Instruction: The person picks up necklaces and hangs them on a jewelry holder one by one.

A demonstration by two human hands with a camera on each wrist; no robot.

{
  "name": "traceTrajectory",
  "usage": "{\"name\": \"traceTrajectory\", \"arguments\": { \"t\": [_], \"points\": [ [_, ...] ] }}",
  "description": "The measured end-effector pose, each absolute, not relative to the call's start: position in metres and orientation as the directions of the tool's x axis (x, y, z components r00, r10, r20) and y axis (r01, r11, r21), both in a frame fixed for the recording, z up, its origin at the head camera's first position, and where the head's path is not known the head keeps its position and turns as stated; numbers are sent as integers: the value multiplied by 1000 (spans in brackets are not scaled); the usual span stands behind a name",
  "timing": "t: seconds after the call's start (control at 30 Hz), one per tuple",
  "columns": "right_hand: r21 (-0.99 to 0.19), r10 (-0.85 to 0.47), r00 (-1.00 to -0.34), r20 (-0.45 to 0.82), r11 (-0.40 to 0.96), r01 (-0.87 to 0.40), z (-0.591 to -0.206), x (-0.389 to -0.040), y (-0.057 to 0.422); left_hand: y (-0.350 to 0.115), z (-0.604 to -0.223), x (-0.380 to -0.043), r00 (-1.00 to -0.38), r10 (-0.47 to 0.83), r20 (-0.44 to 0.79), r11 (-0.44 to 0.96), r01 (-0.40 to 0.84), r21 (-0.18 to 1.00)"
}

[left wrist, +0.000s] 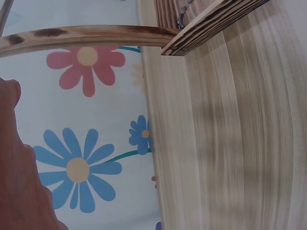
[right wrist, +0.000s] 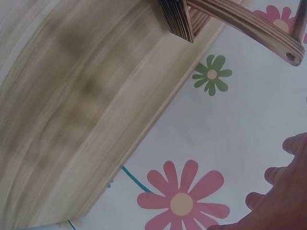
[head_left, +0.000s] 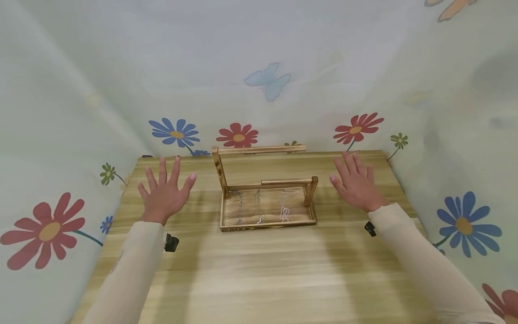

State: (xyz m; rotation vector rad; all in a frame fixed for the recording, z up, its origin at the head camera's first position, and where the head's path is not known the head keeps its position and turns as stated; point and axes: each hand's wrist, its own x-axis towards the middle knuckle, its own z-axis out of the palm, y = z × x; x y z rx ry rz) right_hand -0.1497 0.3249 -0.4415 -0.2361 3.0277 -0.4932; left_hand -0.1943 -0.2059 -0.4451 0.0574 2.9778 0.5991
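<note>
In the head view a wooden jewelry stand [head_left: 268, 227] sits at the middle of the table, with a tray base and two horizontal bars on posts at different heights. Several thin chains lie in its tray, among them a silvery chain [head_left: 259, 207] and a pale, tangled one [head_left: 284, 210]. To the left of the stand my left hand [head_left: 165, 198] is held with fingers spread, holding nothing. My right hand [head_left: 357, 185], fingers also spread, is to the right of the stand and holds nothing. Both hands are apart from the stand.
The wood-grain table [head_left: 267, 274] ends at a back edge just behind the stand. A pale cloth backdrop [head_left: 267, 40] printed with flowers and butterflies surrounds it. Small black devices [head_left: 171, 243] show at both wrists.
</note>
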Motion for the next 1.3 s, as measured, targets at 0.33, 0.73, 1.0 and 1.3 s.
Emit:
{"name": "traceTrajectory", "arguments": {
  "t": [0.33,0.73,1.0,1.3],
  "points": [
    [-309,-194,-981,-14,934,-180,-451,-149,317,-206,-446,-186,-991,75,-107,926,29,375],
    [-322,-207,-978,-36,928,-185,-466,-142,307,-207,-463,-183,-992,76,-102,920,30,390],
    [-315,-217,-976,-18,928,-201,-473,-137,301,-197,-470,-184,-993,86,-78,919,49,391],
    [-276,-216,-976,-42,941,-196,-479,-135,298,-190,-483,-183,-994,91,-65,922,60,382]
  ]
}}
